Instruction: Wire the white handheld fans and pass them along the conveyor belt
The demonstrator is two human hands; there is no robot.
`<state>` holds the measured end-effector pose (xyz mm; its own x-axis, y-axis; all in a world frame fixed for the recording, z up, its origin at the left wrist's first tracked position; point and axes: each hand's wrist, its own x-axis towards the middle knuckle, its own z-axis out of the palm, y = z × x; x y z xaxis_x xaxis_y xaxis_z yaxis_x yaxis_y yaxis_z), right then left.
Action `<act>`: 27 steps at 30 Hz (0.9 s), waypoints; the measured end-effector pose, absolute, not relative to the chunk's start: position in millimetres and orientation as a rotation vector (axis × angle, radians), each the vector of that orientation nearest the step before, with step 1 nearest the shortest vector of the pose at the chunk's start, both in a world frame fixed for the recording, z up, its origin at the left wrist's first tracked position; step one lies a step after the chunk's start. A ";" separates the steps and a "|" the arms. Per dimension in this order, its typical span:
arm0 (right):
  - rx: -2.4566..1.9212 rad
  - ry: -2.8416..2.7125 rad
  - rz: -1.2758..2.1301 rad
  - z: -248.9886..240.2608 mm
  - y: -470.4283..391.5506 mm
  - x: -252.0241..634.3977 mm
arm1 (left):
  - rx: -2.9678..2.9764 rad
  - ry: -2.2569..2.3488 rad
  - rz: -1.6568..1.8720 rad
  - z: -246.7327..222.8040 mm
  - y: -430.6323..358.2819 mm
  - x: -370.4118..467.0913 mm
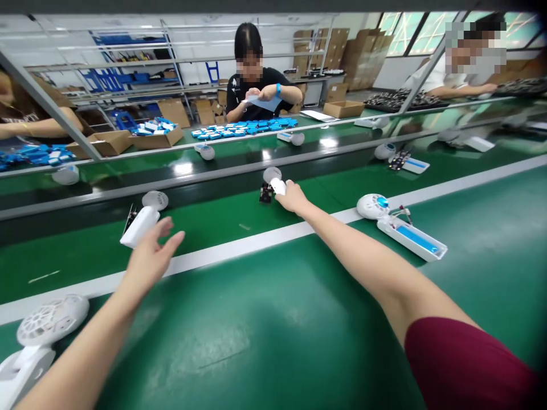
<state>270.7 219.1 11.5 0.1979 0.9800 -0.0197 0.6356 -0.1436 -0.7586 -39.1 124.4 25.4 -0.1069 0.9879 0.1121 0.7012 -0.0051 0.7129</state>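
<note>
One smooth handle (278,186), rounded head (272,173)

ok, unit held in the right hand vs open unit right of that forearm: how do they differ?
The held unit shows a plain white handle face; the open unit shows a blue strip along its handle. The held unit lies beyond the white stripe; the open unit's head overlaps it. Both are white with a rounded head and a handle.
</note>
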 end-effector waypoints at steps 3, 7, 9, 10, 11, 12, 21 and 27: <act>-1.687 -1.535 0.957 22.0 179.2 249.7 | 1.396 1.572 0.941 14.2 112.7 -3.4; -1.237 -1.357 1.507 31.5 102.2 221.5 | 1.221 1.391 1.004 14.5 93.6 27.4; -1.138 -1.241 1.678 29.2 71.4 215.6 | 1.317 1.386 1.000 15.4 82.3 33.5; -1.146 -1.229 1.723 26.4 60.4 215.3 | 1.402 1.403 0.985 14.8 76.6 34.6; -1.176 -1.249 1.757 23.2 52.5 216.6 | 1.510 1.428 0.971 13.5 71.1 34.6; -1.218 -1.316 1.778 19.9 47.5 219.1 | 1.646 1.446 0.960 11.8 66.0 33.7; -1.504 -2.102 1.250 14.8 43.6 233.6 | 2.941 1.200 0.827 2.8 50.6 18.3; -1.457 -2.223 1.049 18.0 41.3 230.8 | 3.218 1.087 0.745 7.5 49.4 16.2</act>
<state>230.8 41.3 18.0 -0.4503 0.8804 -0.1487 0.6744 0.2263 -0.7028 16.2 49.4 7.5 0.7207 0.4918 0.4886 0.6331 -0.7541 -0.1748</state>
